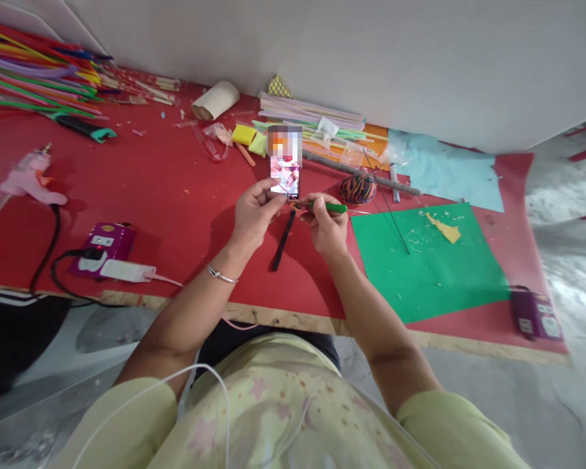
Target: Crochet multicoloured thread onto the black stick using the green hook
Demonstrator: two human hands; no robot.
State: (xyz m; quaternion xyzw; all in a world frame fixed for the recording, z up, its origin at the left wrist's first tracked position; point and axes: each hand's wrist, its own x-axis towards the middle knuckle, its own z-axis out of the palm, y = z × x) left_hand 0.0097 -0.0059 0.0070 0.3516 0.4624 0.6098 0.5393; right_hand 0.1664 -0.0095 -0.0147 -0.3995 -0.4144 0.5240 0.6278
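My right hand (326,227) is closed around a green-handled crochet hook (336,208), its thin end pointing left. My left hand (254,213) pinches a small bit of dark and orange yarn (293,204) at the hook's tip; the fingers partly hide it. Just beyond both hands lies a phone (286,174) with a lit screen, its upper part blurred out. A black strip (284,241) rests on the table between my wrists. To the right of my right hand sits a multicoloured ball of yarn (358,189).
Green sheet (395,273) with scraps lies at right, a blue sheet (454,169) behind it. Pipe cleaners (34,71) fill the far left. A pink glue gun (34,179) and a purple socket box (107,241) with cables stand at left. A cardboard tube (216,100) lies near the wall.
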